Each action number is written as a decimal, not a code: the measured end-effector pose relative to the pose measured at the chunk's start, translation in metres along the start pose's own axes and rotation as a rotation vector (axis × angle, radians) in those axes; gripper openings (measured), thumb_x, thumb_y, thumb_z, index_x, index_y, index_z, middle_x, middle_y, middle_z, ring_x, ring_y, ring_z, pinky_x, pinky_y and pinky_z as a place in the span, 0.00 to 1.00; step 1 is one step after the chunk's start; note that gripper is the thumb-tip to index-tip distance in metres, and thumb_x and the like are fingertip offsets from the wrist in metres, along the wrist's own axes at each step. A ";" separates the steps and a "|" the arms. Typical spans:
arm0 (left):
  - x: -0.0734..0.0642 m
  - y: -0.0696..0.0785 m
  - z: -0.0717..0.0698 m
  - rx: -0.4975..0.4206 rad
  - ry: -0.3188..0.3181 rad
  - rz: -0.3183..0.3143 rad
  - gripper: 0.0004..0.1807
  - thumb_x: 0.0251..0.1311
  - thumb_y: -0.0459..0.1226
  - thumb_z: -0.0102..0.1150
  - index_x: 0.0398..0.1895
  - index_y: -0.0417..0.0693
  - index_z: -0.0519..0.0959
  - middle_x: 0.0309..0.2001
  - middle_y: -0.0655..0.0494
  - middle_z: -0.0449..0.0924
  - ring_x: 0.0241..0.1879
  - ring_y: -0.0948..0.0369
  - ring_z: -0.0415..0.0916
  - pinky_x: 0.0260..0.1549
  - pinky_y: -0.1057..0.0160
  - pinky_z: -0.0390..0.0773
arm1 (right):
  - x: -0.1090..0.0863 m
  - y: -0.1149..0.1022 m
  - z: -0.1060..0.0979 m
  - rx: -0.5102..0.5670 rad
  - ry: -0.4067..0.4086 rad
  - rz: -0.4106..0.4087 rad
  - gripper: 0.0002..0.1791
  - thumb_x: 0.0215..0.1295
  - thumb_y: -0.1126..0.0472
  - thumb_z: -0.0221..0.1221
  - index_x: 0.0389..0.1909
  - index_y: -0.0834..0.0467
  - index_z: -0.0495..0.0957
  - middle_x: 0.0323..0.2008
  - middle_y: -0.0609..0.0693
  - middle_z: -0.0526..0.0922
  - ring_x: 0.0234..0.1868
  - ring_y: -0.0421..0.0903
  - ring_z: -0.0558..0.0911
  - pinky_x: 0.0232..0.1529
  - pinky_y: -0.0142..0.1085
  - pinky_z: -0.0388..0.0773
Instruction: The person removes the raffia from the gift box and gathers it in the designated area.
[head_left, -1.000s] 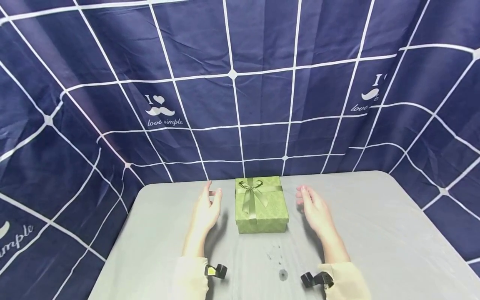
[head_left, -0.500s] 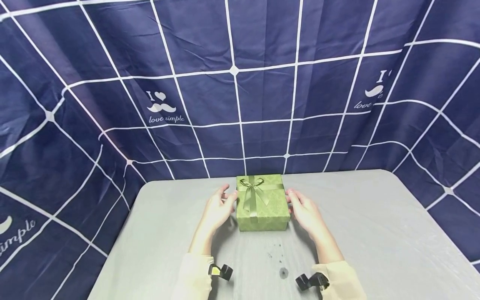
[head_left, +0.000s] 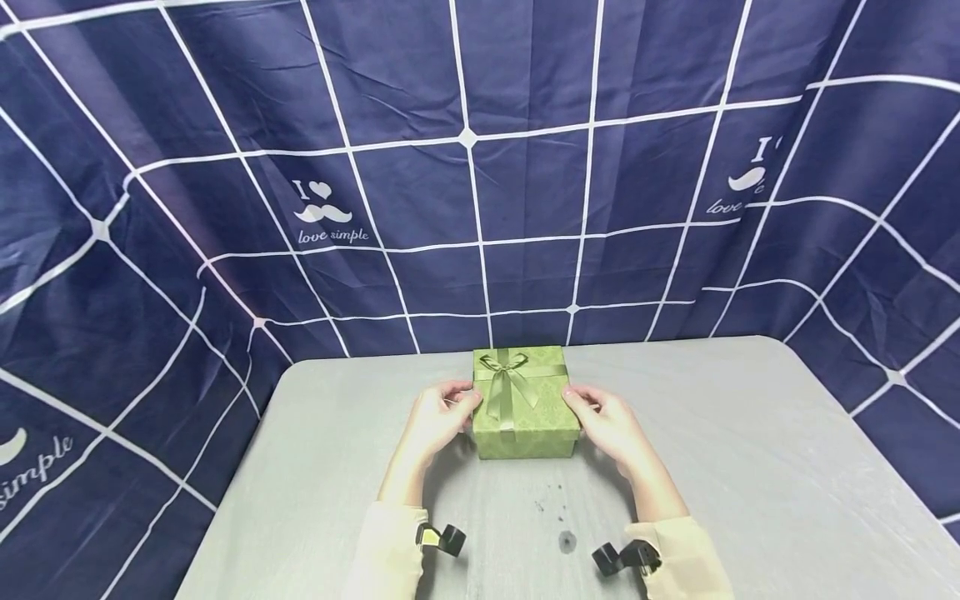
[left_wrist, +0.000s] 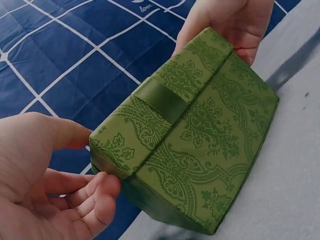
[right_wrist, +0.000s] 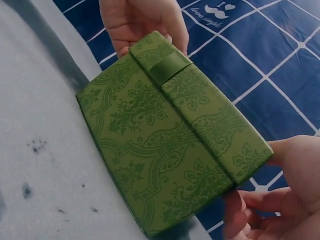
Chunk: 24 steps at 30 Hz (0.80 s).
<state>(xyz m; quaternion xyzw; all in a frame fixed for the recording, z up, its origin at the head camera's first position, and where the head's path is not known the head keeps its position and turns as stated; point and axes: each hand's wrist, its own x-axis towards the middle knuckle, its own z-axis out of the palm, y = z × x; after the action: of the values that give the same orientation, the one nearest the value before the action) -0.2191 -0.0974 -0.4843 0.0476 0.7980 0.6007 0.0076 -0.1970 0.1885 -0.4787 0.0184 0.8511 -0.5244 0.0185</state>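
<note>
Head view is showing us the green gift box (head_left: pixel 525 447), which is sitting on the grey table (head_left: pixel 322 467) near the far edge, about in the middle of its width. Its lid (head_left: pixel 555 408) is covering it, and in both wrist views the lower rim is lying close along the base, with no clear gap. On top, the satin bow (head_left: pixel 505 367) is resting, and the ribbon (head_left: pixel 506 417) is running down over the front.

Our left hand (head_left: pixel 442 417) is holding the left side of the lid, the fingers bending toward the lower rim; our right hand (head_left: pixel 606 423) is gripping the right side in nearly the same manner. Both grips are looking narrow, but how hard we are pressing, we cannot tell. For doing this hold well, we should be matching the two sides in height and pressing lightly, because the walls are probably bending easily. We should also be leaving the bow free of our thumbs. Uneven pressure, we are judging, may be tilting the lid.

Farther out, cream sleeves (head_left: pixel 678 558) are covering our forearms, dark spots (head_left: pixel 567 542) are marking the table before the box, and the navy curtain (head_left: pixel 405 200) is hanging behind.
</note>
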 end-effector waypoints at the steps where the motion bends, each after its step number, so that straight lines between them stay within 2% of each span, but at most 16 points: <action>1: 0.000 0.000 0.000 -0.010 0.001 -0.006 0.23 0.71 0.40 0.68 0.61 0.32 0.85 0.40 0.48 0.88 0.29 0.51 0.88 0.34 0.52 0.90 | 0.000 0.000 0.000 0.008 -0.002 0.003 0.30 0.84 0.45 0.59 0.69 0.65 0.81 0.47 0.55 0.89 0.37 0.41 0.83 0.42 0.34 0.81; 3: 0.001 -0.001 0.001 -0.025 0.001 -0.017 0.23 0.70 0.40 0.69 0.61 0.32 0.85 0.40 0.48 0.86 0.27 0.56 0.87 0.34 0.49 0.91 | 0.000 -0.001 -0.001 0.031 -0.006 0.011 0.30 0.83 0.45 0.59 0.70 0.66 0.80 0.45 0.55 0.88 0.35 0.42 0.82 0.39 0.34 0.81; 7: 0.002 -0.001 0.001 -0.048 -0.010 -0.033 0.22 0.71 0.39 0.68 0.61 0.33 0.84 0.40 0.47 0.86 0.26 0.62 0.85 0.31 0.54 0.90 | 0.000 -0.001 -0.001 0.069 -0.008 0.022 0.30 0.83 0.46 0.60 0.69 0.66 0.80 0.44 0.55 0.86 0.32 0.43 0.81 0.34 0.32 0.79; 14: 0.002 -0.004 0.003 -0.143 -0.051 -0.061 0.24 0.72 0.39 0.68 0.62 0.28 0.81 0.36 0.48 0.86 0.23 0.63 0.80 0.26 0.65 0.84 | 0.001 0.000 -0.001 0.074 -0.006 0.015 0.29 0.84 0.47 0.60 0.69 0.67 0.80 0.48 0.57 0.87 0.33 0.42 0.81 0.35 0.32 0.80; 24: 0.001 -0.005 0.006 -0.177 -0.039 -0.083 0.25 0.72 0.38 0.67 0.63 0.27 0.80 0.36 0.50 0.85 0.22 0.63 0.77 0.25 0.67 0.81 | 0.000 0.000 0.002 0.077 0.008 0.004 0.27 0.84 0.50 0.59 0.67 0.69 0.81 0.49 0.59 0.87 0.39 0.43 0.82 0.39 0.31 0.82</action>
<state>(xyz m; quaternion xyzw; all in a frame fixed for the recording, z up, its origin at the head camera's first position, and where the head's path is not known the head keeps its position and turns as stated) -0.2197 -0.0934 -0.4909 0.0252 0.7428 0.6670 0.0521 -0.1969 0.1869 -0.4791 0.0229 0.8304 -0.5564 0.0154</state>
